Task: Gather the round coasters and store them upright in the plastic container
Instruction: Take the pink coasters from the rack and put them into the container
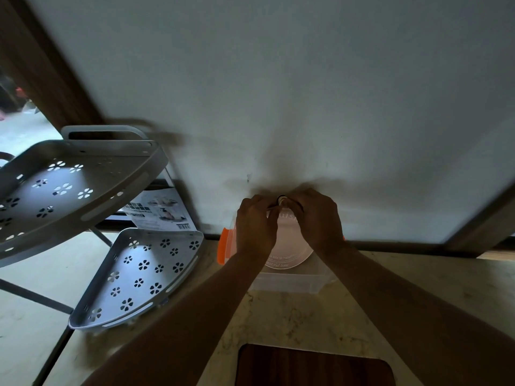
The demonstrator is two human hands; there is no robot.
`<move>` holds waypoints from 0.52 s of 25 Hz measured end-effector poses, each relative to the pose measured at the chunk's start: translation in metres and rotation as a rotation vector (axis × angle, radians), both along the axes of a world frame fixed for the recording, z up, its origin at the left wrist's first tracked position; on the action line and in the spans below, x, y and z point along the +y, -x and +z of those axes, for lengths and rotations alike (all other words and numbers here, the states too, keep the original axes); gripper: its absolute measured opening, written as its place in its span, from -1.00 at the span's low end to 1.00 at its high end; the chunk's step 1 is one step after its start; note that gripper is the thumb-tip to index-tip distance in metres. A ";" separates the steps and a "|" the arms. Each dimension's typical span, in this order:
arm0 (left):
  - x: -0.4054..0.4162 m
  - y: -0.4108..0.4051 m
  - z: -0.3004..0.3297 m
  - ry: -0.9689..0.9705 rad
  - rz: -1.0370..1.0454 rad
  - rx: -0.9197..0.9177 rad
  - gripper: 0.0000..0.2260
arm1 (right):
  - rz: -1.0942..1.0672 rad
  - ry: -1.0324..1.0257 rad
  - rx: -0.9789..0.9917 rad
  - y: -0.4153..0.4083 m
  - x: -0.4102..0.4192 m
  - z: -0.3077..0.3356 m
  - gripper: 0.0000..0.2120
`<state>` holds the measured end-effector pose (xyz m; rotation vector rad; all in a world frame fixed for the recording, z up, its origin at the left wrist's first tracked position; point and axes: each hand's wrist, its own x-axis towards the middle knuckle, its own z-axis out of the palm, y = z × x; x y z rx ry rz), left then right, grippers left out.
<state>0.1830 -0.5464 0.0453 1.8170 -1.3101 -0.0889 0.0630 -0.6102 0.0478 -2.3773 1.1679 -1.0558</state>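
Lettering on the pale pink round coaster point(289, 250) at lower centre of the frame reads partly "beautiful time" along its bottom rim; larger script above is half covered by fingers. The coaster stands upright in the clear plastic container point(289, 284), which sits on the marble counter point(278, 321) against the wall and has one orange latch point(222, 247) showing on its left side. Both forearms reach forward, the left hand point(255, 225) and right hand point(320, 218) meeting at the coaster's top edge, fingers pinched on it and on dark round edges there; their count cannot be told. Two grey perforated corner shelves point(69, 188) fill the left.
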 end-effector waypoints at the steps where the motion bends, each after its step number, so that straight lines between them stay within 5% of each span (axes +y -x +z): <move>1: 0.001 0.001 0.000 0.003 0.001 -0.011 -0.87 | -0.008 -0.013 -0.031 -0.002 0.001 -0.002 -0.81; 13: 0.001 -0.006 -0.003 -0.013 -0.049 -0.040 -0.89 | 0.092 -0.015 -0.002 0.002 -0.003 -0.008 -0.81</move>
